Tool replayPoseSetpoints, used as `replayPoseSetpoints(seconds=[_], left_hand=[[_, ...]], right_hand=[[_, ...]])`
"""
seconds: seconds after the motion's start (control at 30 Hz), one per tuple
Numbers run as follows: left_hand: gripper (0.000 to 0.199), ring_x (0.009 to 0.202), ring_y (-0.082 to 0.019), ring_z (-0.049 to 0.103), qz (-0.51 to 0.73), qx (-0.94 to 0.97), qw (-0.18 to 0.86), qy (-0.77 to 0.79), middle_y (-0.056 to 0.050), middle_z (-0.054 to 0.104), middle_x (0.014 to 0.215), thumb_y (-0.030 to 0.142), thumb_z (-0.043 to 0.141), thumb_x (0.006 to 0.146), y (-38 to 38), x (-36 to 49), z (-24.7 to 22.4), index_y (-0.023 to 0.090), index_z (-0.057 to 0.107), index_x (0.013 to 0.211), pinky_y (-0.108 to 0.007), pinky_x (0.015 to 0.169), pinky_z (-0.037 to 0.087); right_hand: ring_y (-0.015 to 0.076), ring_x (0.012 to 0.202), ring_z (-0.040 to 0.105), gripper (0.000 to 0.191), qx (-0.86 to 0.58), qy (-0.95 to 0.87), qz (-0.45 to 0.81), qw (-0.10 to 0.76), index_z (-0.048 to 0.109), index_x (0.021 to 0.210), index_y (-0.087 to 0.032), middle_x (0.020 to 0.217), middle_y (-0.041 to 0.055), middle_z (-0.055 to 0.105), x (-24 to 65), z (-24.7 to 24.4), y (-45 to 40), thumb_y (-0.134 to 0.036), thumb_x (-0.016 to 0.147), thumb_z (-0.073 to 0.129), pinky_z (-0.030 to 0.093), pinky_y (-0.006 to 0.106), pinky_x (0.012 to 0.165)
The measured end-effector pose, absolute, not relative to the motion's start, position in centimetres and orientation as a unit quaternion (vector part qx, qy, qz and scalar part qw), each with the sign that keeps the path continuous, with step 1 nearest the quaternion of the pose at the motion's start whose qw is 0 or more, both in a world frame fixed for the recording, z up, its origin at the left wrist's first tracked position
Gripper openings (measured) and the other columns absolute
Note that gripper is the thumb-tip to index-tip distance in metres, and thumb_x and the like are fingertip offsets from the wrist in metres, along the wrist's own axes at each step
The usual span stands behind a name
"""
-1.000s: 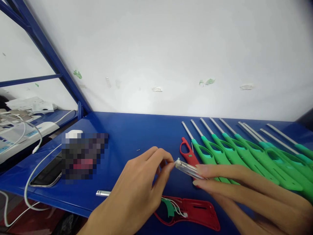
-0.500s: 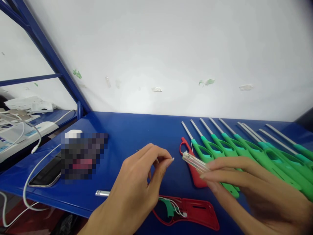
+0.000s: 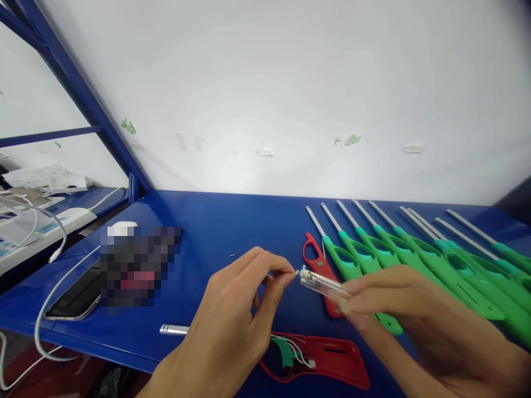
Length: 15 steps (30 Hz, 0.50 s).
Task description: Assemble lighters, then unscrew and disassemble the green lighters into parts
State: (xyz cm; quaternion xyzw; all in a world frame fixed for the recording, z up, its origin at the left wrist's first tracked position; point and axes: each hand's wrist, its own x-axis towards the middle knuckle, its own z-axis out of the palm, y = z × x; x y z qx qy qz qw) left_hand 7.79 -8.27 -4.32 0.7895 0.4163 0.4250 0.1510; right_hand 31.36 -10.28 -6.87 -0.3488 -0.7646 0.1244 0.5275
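Tube (image 3: 321, 283), clear and slim, is held up over the blue tabletop (image 3: 244, 221), between the two hands and, in this view, across the body of a red lighter (image 3: 326, 271). Its long axis slants from upper left to lower right; the whitish fitted end points left, at the left hand's fingertips, and the other end disappears into the right hand's grip. The right hand (image 3: 415, 320) is closed on that end in a pinch of thumb and fingertips. The left hand (image 3: 236, 304) has thumb and forefinger pressed together on a tiny whitish piece (image 3: 297, 272), its remaining fingers curled behind; the piece sits just beside the tube's fitted end, and whether they touch cannot be told.

Below the hands lies an opened red casing (image 3: 340, 359), with white wires (image 3: 297, 349) and a green part (image 3: 284, 354) inside. A silvery metal rod (image 3: 174, 330) shows beyond the left forearm, partly covered by it. A small screw (image 3: 232, 255) lies past the left knuckles. To the right, green lighters (image 3: 460, 287) rest side by side, metal stems toward the wall (image 3: 265, 83). At far left are a phone (image 3: 72, 298) and a pixelated object (image 3: 136, 265).
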Motion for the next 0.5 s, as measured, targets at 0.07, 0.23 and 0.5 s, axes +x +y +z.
replayPoseSetpoints(seconds=[0.07,0.23,0.5], left_hand=[[0.017,0.069,-0.007,0.063,0.424,0.789,0.149,0.419,0.008,0.07,0.088,0.011,0.065,0.106,-8.28,7.81,-4.3,0.026,0.069,0.103,-0.017,0.066,0.05],[0.016,0.072,-0.007,0.064,0.422,0.791,0.153,0.416,0.008,0.07,0.089,0.011,0.063,0.107,-8.37,7.9,-4.25,0.026,0.069,0.102,-0.017,0.067,0.05],[0.017,0.069,-0.007,0.062,0.432,0.796,0.133,0.403,0.007,0.069,0.087,0.009,0.065,0.105,-8.33,8.09,-4.09,0.024,0.069,0.1,-0.017,0.066,0.048]], right_hand=[[0.018,0.103,0.076,0.029,-0.356,-0.759,0.13,0.53,0.072,0.113,-0.031,0.105,0.001,0.076,31.52,-7.12,-10.32,-0.006,0.097,0.068,0.066,0.026,0.082],[0.0182,0.097,0.078,0.028,-0.355,-0.764,0.114,0.526,0.072,0.109,-0.031,0.104,0.0022,0.076,31.49,-6.7,-10.27,-0.007,0.097,0.066,0.067,0.025,0.076],[0.0144,0.093,0.081,0.04,-0.371,-0.757,0.125,0.524,0.072,0.127,-0.037,0.104,-0.0037,0.077,30.97,-6.33,-10.1,-0.013,0.095,0.072,0.068,0.017,0.078]])
